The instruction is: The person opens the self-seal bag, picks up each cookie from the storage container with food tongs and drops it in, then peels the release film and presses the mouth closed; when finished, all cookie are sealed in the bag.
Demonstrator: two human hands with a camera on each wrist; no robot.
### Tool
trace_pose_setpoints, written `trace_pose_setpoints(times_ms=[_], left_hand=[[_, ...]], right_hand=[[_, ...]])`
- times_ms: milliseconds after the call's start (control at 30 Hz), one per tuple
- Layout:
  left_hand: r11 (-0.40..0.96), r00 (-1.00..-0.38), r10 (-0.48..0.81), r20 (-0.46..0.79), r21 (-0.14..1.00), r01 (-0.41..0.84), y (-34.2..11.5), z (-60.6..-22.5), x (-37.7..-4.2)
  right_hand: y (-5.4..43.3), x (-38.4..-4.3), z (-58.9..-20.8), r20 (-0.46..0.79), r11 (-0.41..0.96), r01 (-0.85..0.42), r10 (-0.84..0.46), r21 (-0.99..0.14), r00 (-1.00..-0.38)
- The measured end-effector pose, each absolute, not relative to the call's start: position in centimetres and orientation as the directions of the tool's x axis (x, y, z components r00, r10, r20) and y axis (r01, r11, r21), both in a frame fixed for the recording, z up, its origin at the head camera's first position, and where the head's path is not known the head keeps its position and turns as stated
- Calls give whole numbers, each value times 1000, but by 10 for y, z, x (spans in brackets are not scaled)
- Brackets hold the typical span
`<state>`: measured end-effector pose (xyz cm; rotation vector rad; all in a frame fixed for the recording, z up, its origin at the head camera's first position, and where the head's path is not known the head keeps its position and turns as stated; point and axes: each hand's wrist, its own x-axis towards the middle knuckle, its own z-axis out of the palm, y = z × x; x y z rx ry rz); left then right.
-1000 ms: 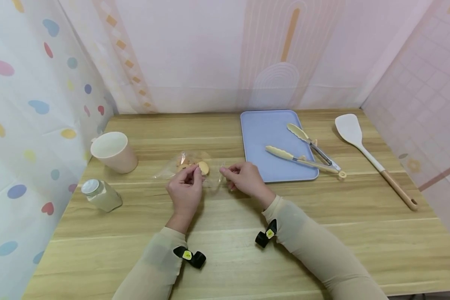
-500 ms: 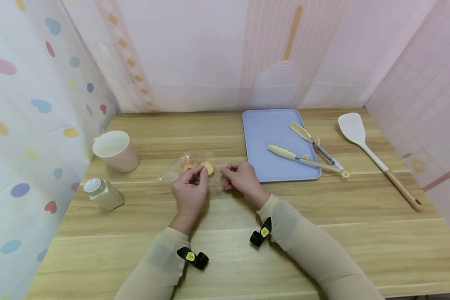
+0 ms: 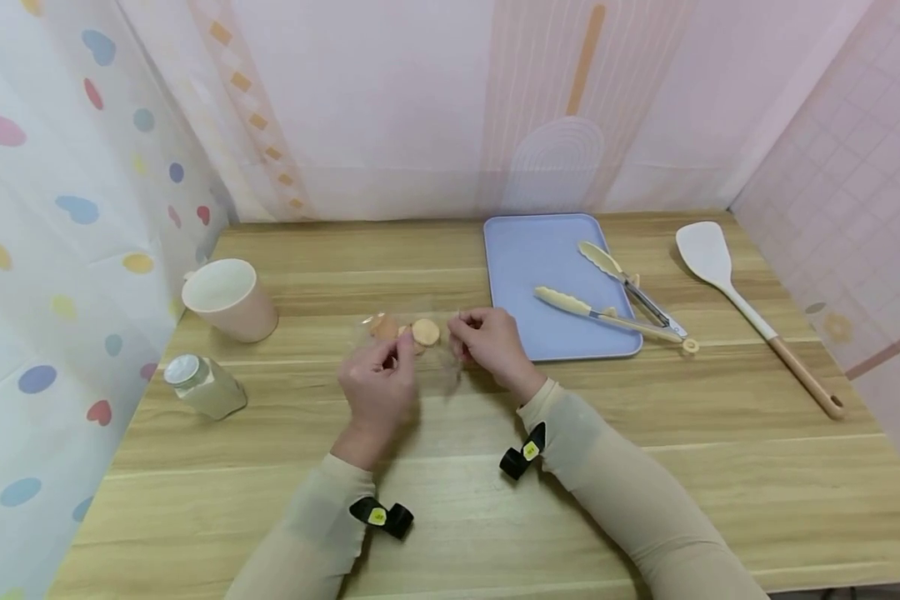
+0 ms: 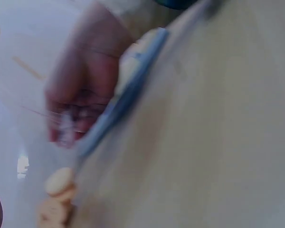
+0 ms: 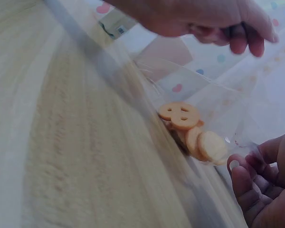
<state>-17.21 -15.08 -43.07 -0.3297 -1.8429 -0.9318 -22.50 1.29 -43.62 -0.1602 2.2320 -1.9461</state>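
Observation:
A clear plastic bag (image 5: 199, 85) of round biscuits (image 5: 206, 145) is between my hands. Some biscuits have a smiling face cut through them. In the head view, my left hand (image 3: 375, 387) pinches the bag's near side with thumb and fingers, beside the biscuits; motion blurs it. My right hand (image 3: 495, 346) pinches the bag's right edge, and crumpled film (image 4: 66, 128) shows at its fingertips in the left wrist view. The film is hard to see, so its outline and mouth cannot be made out.
A blue tray (image 3: 521, 275) with open tongs (image 3: 566, 302) across it lies behind my right hand. Farther right is a white spatula (image 3: 705, 254) with a wooden handle. At the left stand a pink mug (image 3: 243, 312) and a jar (image 3: 213, 396) with a light lid.
The biscuits have shifted slightly right and more of them show beside my left thumb. My right hand has moved slightly up and right. Tray, tongs, mug, jar and spatula stay put.

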Motion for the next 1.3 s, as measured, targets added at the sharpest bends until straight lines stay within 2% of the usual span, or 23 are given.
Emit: trace_pose_setpoints(times_ms=[67, 100, 233, 267, 333, 400, 567, 633, 733, 900, 1167, 1300], left_hand=[[670, -484, -176, 857, 465, 579, -159, -418, -180], [672, -520, -166, 837, 483, 562, -164, -412, -185], [686, -753, -52, 657, 571, 451, -179, -391, -211], [699, -796, -11, 605, 574, 427, -181, -389, -215], [715, -830, 82, 552, 548, 435, -185, -389, -221], [713, -792, 179, 583, 477, 513, -188, -395, -221], [643, -565, 412, 715, 212, 736, -188, -412, -207], [632, -524, 468, 711, 145, 761, -185, -417, -202], [649, -529, 489, 693, 116, 752, -176, -421, -199], [670, -562, 427, 708, 169, 723, -163, -425, -201], [592, -526, 379, 761, 238, 770, -154, -424, -204], [540, -566, 387, 728, 319, 779, -157, -423, -203]], right_hand=[[14, -226, -435, -38, 145, 6, -215, -989, -976], [14, -226, -434, -26, 146, -7, -221, -989, -975], [15, -229, -434, -26, 130, -2, -211, -992, -977], [15, -230, -433, -32, 126, 6, -204, -992, -978], [15, -230, -434, -52, 111, 32, -191, -993, -980], [15, -231, -434, -65, 95, 49, -177, -994, -982], [16, -234, -433, -47, 65, 39, -136, -997, -990], [17, -235, -432, -37, 68, 29, -130, -997, -991], [18, -237, -432, -45, 61, 37, -135, -997, -990], [19, -236, -434, -70, 38, 64, -162, -997, -984], [20, -236, -434, -67, 34, 62, -177, -998, -982], [21, -235, -433, -67, 59, 58, -168, -997, -983]])
